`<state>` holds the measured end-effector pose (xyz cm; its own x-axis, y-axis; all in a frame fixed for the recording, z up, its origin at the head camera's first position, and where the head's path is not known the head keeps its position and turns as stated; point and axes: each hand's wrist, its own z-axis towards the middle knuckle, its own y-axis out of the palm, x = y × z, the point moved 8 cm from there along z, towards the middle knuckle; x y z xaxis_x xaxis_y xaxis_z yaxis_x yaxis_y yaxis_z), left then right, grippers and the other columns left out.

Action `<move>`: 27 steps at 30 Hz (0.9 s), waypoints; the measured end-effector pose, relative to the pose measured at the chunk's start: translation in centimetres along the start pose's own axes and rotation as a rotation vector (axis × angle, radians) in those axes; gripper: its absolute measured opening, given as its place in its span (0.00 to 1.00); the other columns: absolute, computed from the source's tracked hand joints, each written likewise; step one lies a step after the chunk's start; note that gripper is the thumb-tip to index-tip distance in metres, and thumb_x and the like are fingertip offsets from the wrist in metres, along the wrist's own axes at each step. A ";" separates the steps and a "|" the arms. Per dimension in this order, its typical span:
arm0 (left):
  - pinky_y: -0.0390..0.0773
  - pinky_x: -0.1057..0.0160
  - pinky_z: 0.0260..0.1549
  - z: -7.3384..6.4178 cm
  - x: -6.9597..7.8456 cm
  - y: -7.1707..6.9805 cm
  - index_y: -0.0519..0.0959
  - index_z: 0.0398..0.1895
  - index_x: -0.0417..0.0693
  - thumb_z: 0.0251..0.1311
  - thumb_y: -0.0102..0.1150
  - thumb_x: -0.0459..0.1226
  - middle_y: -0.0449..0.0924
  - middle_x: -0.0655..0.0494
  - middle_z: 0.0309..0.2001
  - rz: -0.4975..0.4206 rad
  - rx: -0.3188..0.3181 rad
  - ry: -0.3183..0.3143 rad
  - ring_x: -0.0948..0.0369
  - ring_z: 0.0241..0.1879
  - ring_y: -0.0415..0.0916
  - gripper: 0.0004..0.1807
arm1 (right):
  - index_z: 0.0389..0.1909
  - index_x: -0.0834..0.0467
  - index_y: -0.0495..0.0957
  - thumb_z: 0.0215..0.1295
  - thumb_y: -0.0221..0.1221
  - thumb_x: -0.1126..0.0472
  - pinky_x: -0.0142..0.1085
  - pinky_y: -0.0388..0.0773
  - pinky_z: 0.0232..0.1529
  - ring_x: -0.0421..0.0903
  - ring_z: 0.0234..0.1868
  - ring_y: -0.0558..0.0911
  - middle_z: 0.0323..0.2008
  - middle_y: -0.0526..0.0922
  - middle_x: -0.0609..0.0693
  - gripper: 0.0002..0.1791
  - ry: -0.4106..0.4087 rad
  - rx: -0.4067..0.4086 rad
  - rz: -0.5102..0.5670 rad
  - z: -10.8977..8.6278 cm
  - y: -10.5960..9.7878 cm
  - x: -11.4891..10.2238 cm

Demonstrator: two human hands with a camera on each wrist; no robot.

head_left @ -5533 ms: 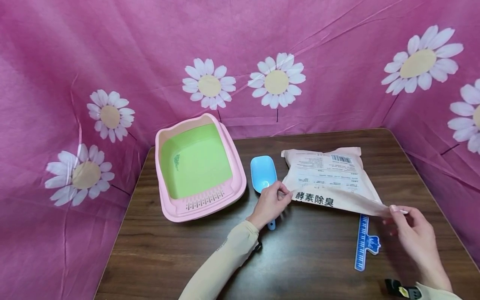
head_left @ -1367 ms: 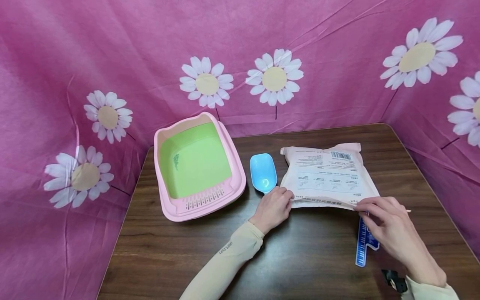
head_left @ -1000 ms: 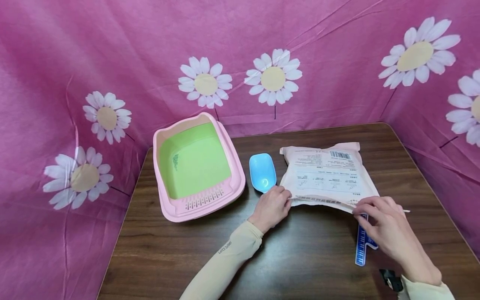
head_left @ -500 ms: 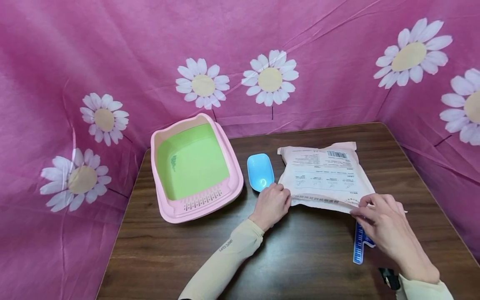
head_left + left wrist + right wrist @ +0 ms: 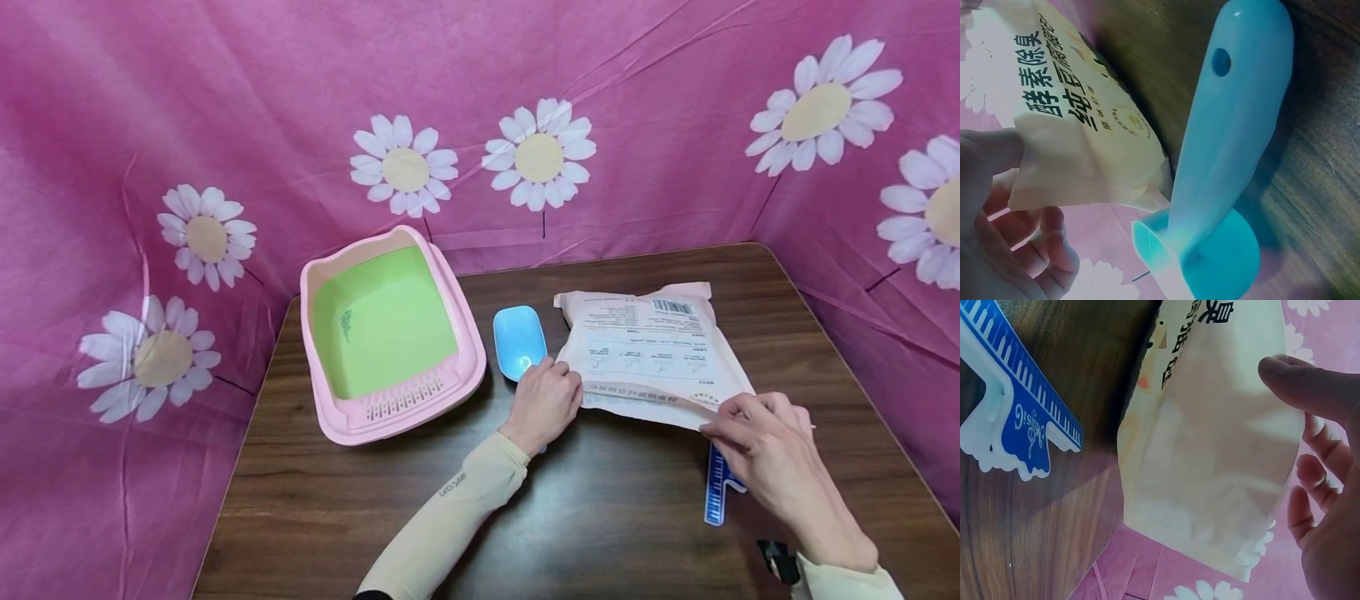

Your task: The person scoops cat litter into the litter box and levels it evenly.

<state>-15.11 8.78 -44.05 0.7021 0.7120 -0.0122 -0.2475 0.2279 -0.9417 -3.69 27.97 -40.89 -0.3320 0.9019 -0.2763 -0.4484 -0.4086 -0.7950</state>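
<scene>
A pale pink cat litter bag [image 5: 637, 333] lies on the table with its printed back up. My left hand [image 5: 543, 404] pinches the near left corner of the bag; in the left wrist view the thumb presses one face and curled fingers sit behind. My right hand [image 5: 780, 467] pinches the near edge towards the right, thumb on the front face in the right wrist view. The strip between both hands is bent up. Beside my left hand lies a blue scoop [image 5: 519, 340], its handle [image 5: 1229, 125] mostly hidden by that hand in the head view.
A blue clip [image 5: 715, 496] with piano-key print lies below the bag, partly covered by my right hand in the head view. A pink litter box [image 5: 471, 358] with a green inside stands left of the scoop. Behind the table [image 5: 600, 517] hangs a pink flowered cloth.
Since the oldest frame, my right hand has shifted left along the bag's near edge, and that edge has folded over. In the last second the hands barely move; the view shifts slightly.
</scene>
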 end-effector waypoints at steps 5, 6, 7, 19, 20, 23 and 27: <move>0.71 0.66 0.24 0.1 0.1 -0.2 0.82 0.22 0.54 0.61 0.58 0.42 0.78 0.61 0.24 0.018 0.020 0.004 0.61 0.30 0.73 0.11 | 0.24 0.53 0.85 0.72 0.33 0.33 0.42 0.53 0.31 0.50 0.36 0.68 0.31 0.78 0.46 0.39 -0.043 0.026 -0.017 -0.1 -0.2 -0.4; 0.71 0.65 0.25 0.2 0.1 -0.2 0.81 0.22 0.54 0.60 0.58 0.42 0.78 0.61 0.24 0.022 0.013 0.000 0.61 0.31 0.73 0.10 | 0.24 0.53 0.85 0.72 0.33 0.34 0.42 0.53 0.31 0.50 0.35 0.68 0.31 0.79 0.46 0.39 -0.049 0.032 -0.018 -0.1 -0.2 -0.5; 0.71 0.65 0.26 0.2 0.2 -0.1 0.81 0.22 0.54 0.60 0.59 0.42 0.78 0.61 0.24 0.023 0.007 -0.004 0.61 0.31 0.73 0.10 | 0.24 0.53 0.85 0.73 0.33 0.35 0.41 0.53 0.31 0.50 0.35 0.68 0.31 0.79 0.46 0.39 -0.056 0.035 -0.020 -0.1 -0.2 -0.7; 0.76 0.66 0.26 1.7 2.6 0.7 0.81 0.26 0.54 0.62 0.56 0.41 0.79 0.61 0.27 0.021 -0.060 0.096 0.61 0.30 0.74 0.07 | 0.24 0.54 0.85 0.74 0.35 0.37 0.41 0.53 0.30 0.52 0.33 0.68 0.27 0.73 0.46 0.37 -0.053 0.057 -0.054 -0.4 -0.3 -1.0; 0.76 0.67 0.26 1.8 2.7 0.7 0.81 0.26 0.55 0.62 0.56 0.40 0.79 0.61 0.27 0.033 -0.057 0.100 0.62 0.30 0.74 0.07 | 0.24 0.53 0.85 0.74 0.35 0.37 0.41 0.53 0.30 0.52 0.33 0.68 0.27 0.73 0.46 0.36 -0.051 0.057 -0.058 -0.4 -0.3 -1.0; 0.77 0.68 0.27 2.0 2.9 0.7 0.81 0.27 0.55 0.62 0.55 0.40 0.79 0.62 0.28 0.061 -0.040 0.113 0.62 0.31 0.75 0.08 | 0.25 0.54 0.85 0.74 0.35 0.37 0.41 0.54 0.30 0.52 0.34 0.68 0.29 0.76 0.47 0.36 -0.048 0.057 -0.056 -0.6 -0.3 -1.0; 0.79 0.68 0.27 2.0 2.9 0.7 0.81 0.28 0.54 0.64 0.53 0.40 0.80 0.62 0.30 0.049 -0.025 0.109 0.62 0.33 0.75 0.09 | 0.28 0.56 0.85 0.74 0.35 0.37 0.40 0.55 0.31 0.50 0.34 0.69 0.32 0.82 0.49 0.36 -0.035 0.072 -0.042 -0.6 -0.4 -0.9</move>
<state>-14.56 12.38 -44.04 0.7581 0.6454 -0.0934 -0.2675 0.1771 -0.9472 -2.66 27.36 -40.68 -0.3398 0.9136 -0.2233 -0.5205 -0.3805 -0.7644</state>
